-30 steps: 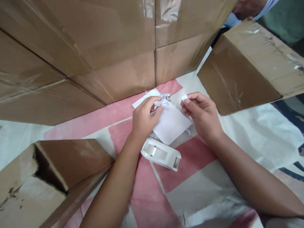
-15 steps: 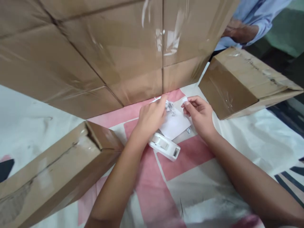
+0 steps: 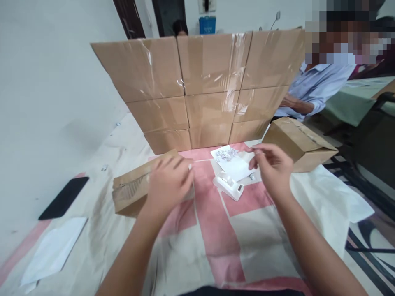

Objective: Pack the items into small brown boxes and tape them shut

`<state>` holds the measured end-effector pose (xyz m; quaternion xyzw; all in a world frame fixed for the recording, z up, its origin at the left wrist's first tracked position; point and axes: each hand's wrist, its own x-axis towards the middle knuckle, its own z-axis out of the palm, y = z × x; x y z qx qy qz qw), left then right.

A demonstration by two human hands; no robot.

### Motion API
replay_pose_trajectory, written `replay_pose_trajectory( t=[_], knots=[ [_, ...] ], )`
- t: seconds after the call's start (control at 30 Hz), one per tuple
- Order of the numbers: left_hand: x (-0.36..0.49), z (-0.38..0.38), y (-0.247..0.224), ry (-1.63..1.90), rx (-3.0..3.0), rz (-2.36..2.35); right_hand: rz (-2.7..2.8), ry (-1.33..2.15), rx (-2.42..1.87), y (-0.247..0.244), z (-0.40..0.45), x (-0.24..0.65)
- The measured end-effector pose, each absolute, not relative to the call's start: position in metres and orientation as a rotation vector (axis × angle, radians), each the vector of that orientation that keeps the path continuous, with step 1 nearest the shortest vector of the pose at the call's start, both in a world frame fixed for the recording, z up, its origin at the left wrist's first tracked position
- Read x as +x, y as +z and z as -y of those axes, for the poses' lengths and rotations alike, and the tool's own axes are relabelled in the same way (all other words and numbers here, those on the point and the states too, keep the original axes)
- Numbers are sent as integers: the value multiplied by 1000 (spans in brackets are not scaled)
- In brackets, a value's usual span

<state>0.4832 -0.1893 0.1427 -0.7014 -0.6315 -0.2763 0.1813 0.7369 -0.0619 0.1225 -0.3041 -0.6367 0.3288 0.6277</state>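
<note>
My left hand [image 3: 169, 179], blurred by motion, is raised over the small cardboard box [image 3: 131, 191] at the left; a tiny white bit shows at its thumb and fingertip. My right hand [image 3: 273, 166] is closed in a pinch just right of the white paper; whatever is between its fingertips is too small to make out. On the striped cloth lies the white paper [image 3: 239, 166], with a pile of small silvery pieces [image 3: 226, 154] on its far part. A white tape dispenser [image 3: 228, 186] rests against the paper's near edge.
A wall of taped cardboard [image 3: 212, 78] stands behind the paper. An open cardboard box [image 3: 300, 142] sits at the right, near a person in a light blue shirt [image 3: 324, 84]. At the left lie a black phone [image 3: 63, 198] and a white sheet [image 3: 54, 248].
The view has tilted up and widened, showing the room behind. My left hand has left the silvery pile and moved left over the box. My right hand remains by the paper.
</note>
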Motion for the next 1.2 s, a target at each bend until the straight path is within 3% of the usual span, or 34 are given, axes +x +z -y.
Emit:
replay_pose_trajectory(
  t=[0.2, 0.33, 0.57, 1.2],
  knots=[
    [398, 244, 128, -730, -1523, 2266, 1526, 1219, -640, 110, 107, 669],
    [375, 256, 108, -706, -1598, 2543, 1412, 1357, -673, 93, 116, 636],
    [372, 264, 111, -778, -2017, 2407, 1384, 1503, -775, 61, 113, 638],
    [367, 263, 114, -625, -2105, 2283, 1413, 1792, -696, 30, 113, 631]
  ],
)
